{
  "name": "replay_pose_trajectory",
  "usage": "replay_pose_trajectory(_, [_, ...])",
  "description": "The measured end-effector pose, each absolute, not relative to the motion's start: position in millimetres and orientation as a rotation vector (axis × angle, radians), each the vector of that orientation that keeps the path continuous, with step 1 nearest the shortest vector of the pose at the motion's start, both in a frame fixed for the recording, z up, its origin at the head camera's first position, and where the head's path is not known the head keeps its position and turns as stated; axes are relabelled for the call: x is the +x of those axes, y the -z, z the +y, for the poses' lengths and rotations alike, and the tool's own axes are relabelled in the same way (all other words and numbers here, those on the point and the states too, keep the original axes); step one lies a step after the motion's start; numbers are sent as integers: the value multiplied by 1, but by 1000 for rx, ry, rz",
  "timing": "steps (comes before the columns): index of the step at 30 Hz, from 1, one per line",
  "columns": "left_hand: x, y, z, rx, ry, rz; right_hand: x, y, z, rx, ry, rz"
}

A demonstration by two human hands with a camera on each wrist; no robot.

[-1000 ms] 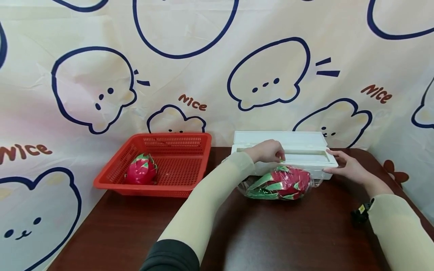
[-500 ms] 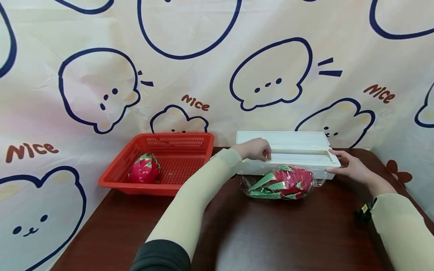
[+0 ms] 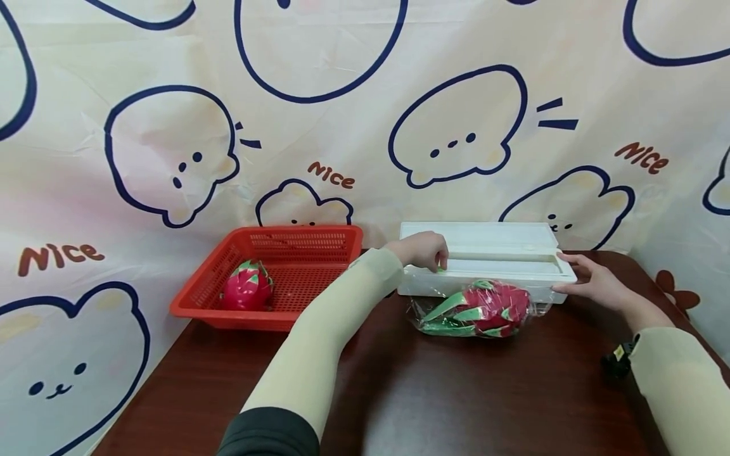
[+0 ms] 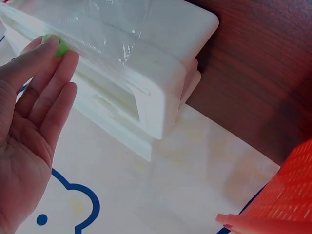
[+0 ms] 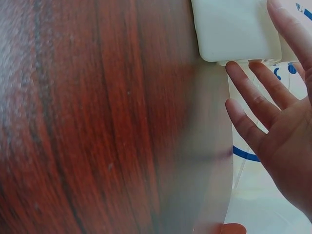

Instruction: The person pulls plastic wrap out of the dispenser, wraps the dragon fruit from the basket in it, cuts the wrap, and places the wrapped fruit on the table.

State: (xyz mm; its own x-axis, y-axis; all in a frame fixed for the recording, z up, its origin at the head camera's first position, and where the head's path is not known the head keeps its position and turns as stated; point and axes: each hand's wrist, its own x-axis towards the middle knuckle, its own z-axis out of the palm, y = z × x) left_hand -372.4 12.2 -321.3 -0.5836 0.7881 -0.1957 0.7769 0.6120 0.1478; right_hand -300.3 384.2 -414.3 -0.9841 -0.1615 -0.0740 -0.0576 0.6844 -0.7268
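Note:
A white cling film dispenser stands at the back right of the table with its lid up. My left hand pinches a small green slider on its edge, near the left end; clear film lies over the box beside these fingers. At the right end, my right hand holds the dispenser's corner, thumb on the front and fingertips at the end, two other fingers stretched out in the right wrist view. Just in front lies a pink dragon fruit with green scales, under clear film that reaches up to the box.
A red plastic basket stands left of the dispenser, holding another dragon fruit. Behind the brown table hangs a cloth with cartoon drawings. My left forearm crosses in front of the basket's right corner.
My left hand has slid leftward along the dispenser with the green slider, from near its middle toward its left end. My right hand stays at the right end. The view shifts slightly.

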Motion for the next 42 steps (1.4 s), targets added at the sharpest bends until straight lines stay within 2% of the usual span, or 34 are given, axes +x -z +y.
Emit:
replay_pose_trajectory(10, [-372,314,-6,1140,80,2642,-302,410,385,-175,1188,2748])
replay_pose_trajectory(29, [-376,318,-35,1137,-28,2637,-299,412,382,-196,1211,2750])
replay_pose_trajectory(42, [-371,314,-42,981,-141,2645,-296,408,380,-209,1231,2727])
